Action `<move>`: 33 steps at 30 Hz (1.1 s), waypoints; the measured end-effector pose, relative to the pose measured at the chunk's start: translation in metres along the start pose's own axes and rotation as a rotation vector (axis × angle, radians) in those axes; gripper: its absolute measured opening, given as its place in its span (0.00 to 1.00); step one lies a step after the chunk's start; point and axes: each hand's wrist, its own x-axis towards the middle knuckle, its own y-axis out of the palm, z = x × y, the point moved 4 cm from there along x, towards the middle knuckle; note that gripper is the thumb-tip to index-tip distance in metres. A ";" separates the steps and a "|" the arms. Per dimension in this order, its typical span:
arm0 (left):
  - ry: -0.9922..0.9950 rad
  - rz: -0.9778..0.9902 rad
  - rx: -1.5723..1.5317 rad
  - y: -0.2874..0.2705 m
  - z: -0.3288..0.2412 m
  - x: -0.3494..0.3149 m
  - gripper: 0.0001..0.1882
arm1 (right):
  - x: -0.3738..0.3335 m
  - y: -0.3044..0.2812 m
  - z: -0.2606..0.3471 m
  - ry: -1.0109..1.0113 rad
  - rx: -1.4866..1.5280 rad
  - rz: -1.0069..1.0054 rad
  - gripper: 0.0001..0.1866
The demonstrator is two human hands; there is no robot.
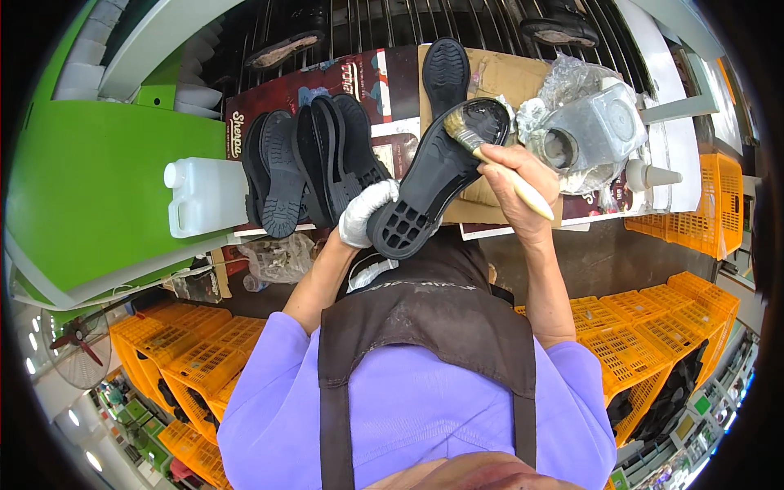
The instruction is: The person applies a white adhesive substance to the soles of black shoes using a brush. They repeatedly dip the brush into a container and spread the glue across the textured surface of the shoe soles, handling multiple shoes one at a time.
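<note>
My left hand (pixel 365 214), in a white glove, grips a black shoe sole (pixel 435 167) at its heel end, where a honeycomb of hollows shows. My bare right hand (pixel 523 189) is closed round the pale handle of a paintbrush (pixel 467 132). The bristles touch the sole's forefoot, which looks wet and shiny. Another sole (pixel 446 75) lies just beyond it on a cardboard sheet (pixel 490 69). Left of my gloved hand several black soles (pixel 314 159) stand packed together on edge. By my right hand is a clear plastic container (pixel 600 122) with an open round mouth, lying in crumpled plastic.
A white jug (pixel 208 196) stands at the left beside a green machine panel (pixel 114 180). A white nozzle bottle (pixel 652 175) lies at the right. Behind the cardboard run metal rollers (pixel 376 24) carrying black shoes (pixel 287 41). Orange crates (pixel 625 327) are stacked on both sides of me.
</note>
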 end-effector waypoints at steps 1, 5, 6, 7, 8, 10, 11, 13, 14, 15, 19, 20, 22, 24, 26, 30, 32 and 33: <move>-0.024 -0.006 0.002 -0.003 0.001 0.000 0.32 | 0.000 0.002 0.002 0.009 0.008 0.023 0.11; 0.008 0.025 -0.041 -0.008 0.002 0.001 0.32 | 0.000 0.009 0.010 -0.018 0.021 0.062 0.10; 0.002 -0.005 -0.058 -0.005 0.001 0.001 0.32 | 0.001 0.011 0.012 -0.043 0.031 0.066 0.10; -0.005 -0.035 -0.074 -0.003 0.001 0.002 0.32 | 0.000 0.014 0.013 -0.045 0.037 0.077 0.10; -0.002 -0.042 -0.119 -0.001 0.001 0.004 0.33 | 0.000 0.015 0.015 -0.039 0.043 0.093 0.10; 0.007 -0.056 -0.208 0.002 -0.002 0.008 0.34 | 0.000 0.017 0.020 -0.029 0.055 0.127 0.10; 0.007 0.025 -0.231 0.009 -0.005 0.008 0.30 | 0.000 0.019 0.022 -0.031 0.055 0.143 0.10; 0.030 0.000 -0.271 0.012 -0.008 0.010 0.29 | -0.001 0.022 0.024 -0.034 0.065 0.156 0.10; 0.042 -0.013 -0.291 0.012 -0.008 0.011 0.29 | -0.002 0.023 0.025 -0.035 0.070 0.163 0.10; 0.054 -0.008 -0.243 0.011 -0.009 0.012 0.29 | -0.003 0.024 0.026 -0.035 0.074 0.165 0.10; 0.145 -0.065 -0.172 0.015 -0.016 0.019 0.28 | -0.007 0.030 0.032 -0.050 0.063 0.176 0.10; 0.179 -0.084 -0.167 0.019 -0.019 0.021 0.27 | -0.008 0.032 0.033 -0.057 0.052 0.180 0.10; 0.251 -0.127 -0.153 0.029 -0.025 0.022 0.27 | -0.009 0.034 0.036 -0.063 0.071 0.197 0.11; 0.243 -0.125 -0.144 0.028 -0.025 0.023 0.26 | -0.010 0.036 0.039 -0.070 0.083 0.214 0.11; 0.258 -0.093 -0.146 0.028 -0.027 0.024 0.26 | -0.009 0.038 0.043 -0.079 0.089 0.231 0.11; 0.277 -0.130 -0.122 0.023 -0.028 0.029 0.25 | -0.008 0.039 0.050 -0.101 0.101 0.253 0.11; 0.281 -0.182 -0.105 0.015 -0.025 0.030 0.30 | -0.007 0.039 0.053 -0.103 0.109 0.274 0.11; 0.282 -0.209 -0.099 0.014 -0.024 0.030 0.33 | -0.007 0.038 0.054 -0.088 0.119 0.288 0.11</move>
